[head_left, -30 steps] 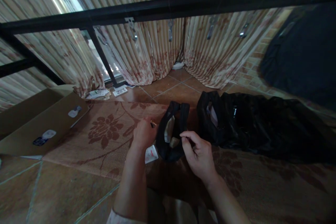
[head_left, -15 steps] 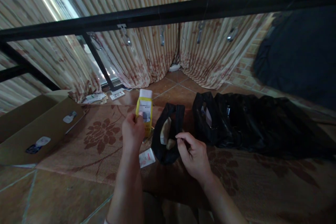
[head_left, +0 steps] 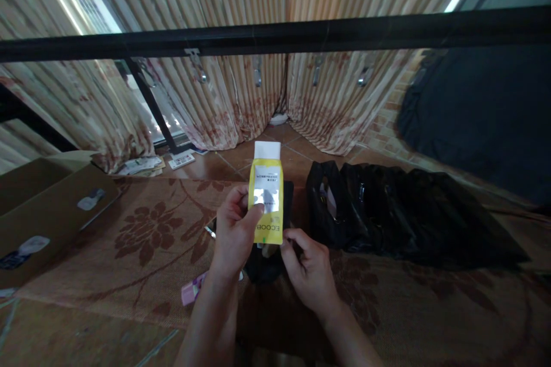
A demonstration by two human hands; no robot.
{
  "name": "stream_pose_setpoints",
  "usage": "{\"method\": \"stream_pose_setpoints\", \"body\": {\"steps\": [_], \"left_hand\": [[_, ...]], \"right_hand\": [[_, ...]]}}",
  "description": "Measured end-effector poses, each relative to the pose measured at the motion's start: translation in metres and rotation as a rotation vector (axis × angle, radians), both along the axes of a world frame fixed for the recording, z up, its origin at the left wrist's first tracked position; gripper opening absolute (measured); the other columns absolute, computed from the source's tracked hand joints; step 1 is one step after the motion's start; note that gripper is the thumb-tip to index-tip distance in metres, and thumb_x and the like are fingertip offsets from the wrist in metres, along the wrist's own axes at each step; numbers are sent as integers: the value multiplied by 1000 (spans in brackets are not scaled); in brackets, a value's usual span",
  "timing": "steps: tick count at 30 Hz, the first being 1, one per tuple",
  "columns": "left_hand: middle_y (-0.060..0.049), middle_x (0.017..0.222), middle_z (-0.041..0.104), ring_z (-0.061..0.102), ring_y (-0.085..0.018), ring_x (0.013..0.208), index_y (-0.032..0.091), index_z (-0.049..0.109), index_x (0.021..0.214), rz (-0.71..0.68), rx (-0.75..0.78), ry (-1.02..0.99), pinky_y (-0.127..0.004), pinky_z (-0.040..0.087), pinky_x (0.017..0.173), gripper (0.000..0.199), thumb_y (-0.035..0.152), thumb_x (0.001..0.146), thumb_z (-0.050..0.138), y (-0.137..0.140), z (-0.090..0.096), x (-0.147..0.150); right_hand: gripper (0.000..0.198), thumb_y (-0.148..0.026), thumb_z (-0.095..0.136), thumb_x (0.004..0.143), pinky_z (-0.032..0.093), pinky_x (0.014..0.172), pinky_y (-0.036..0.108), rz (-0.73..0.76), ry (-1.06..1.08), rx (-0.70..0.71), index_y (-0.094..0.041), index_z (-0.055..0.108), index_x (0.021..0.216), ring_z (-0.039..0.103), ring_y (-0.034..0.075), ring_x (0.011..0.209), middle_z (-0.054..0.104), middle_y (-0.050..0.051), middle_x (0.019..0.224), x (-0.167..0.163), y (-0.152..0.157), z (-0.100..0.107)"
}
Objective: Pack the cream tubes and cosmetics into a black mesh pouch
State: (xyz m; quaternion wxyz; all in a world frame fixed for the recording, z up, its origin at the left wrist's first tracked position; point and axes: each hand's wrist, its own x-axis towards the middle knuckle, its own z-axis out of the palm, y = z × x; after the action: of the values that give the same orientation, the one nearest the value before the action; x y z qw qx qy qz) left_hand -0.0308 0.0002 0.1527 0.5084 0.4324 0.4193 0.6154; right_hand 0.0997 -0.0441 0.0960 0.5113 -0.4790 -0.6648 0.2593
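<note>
My left hand (head_left: 235, 235) holds a yellow and white packet (head_left: 267, 198) upright, upside down, with the thumb across its white label. Behind and below the packet lies a small black pouch (head_left: 263, 264), mostly hidden by it. My right hand (head_left: 307, 272) pinches the pouch's edge just under the packet's lower right corner. A small pink and white sachet (head_left: 192, 288) lies on the rug beside my left forearm.
Larger black bags (head_left: 387, 212) lie on the floral rug (head_left: 142, 235) to the right. A cardboard box (head_left: 43, 206) sits at the left. A black metal bar (head_left: 275, 37) crosses overhead. Curtains (head_left: 241, 97) hang behind, with papers (head_left: 142, 165) on the tile floor.
My left hand has lifted the yellow packet out and swung it right, in front of the pouch. My right hand stays at the pouch's edge. The view has shifted right.
</note>
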Motion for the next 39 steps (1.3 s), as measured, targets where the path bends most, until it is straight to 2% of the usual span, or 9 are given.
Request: {"method": "stream_pose_setpoints", "body": {"steps": [7, 14, 27, 39], "left_hand": [[-1, 84, 72, 68, -15, 65, 18, 58, 94, -33, 11, 2, -20, 48, 54, 24, 17, 71, 63, 0, -3, -1], [-2, 85, 73, 68, -15, 65, 18, 57, 95, -23, -4, 8, -21, 48, 54, 26, 18, 70, 64, 0, -2, -1], [-2, 84, 73, 66, -13, 61, 18, 58, 95, -23, 6, 30, -21, 48, 53, 25, 19, 71, 64, 1, -4, -2], [-3, 85, 73, 66, -14, 61, 18, 58, 95, -24, 6, 29, -22, 48, 53, 27, 19, 69, 65, 2, -4, -2]], "right_hand": [[10, -21, 53, 90, 40, 55, 19, 26, -7, -8, -18, 61, 85, 51, 9, 55, 55, -3, 63, 0, 2, -1], [11, -21, 50, 90, 41, 57, 21, 77, -17, -28, -18, 60, 85, 54, 11, 59, 60, -1, 69, 1, 0, 1], [9, -20, 51, 88, 39, 55, 21, 77, -22, -13, -18, 59, 84, 49, 10, 55, 50, -4, 61, 1, 0, 2], [10, -21, 52, 88, 42, 56, 20, 78, -53, 12, -18, 62, 90, 53, 11, 58, 56, -2, 65, 2, 0, 0]]}}
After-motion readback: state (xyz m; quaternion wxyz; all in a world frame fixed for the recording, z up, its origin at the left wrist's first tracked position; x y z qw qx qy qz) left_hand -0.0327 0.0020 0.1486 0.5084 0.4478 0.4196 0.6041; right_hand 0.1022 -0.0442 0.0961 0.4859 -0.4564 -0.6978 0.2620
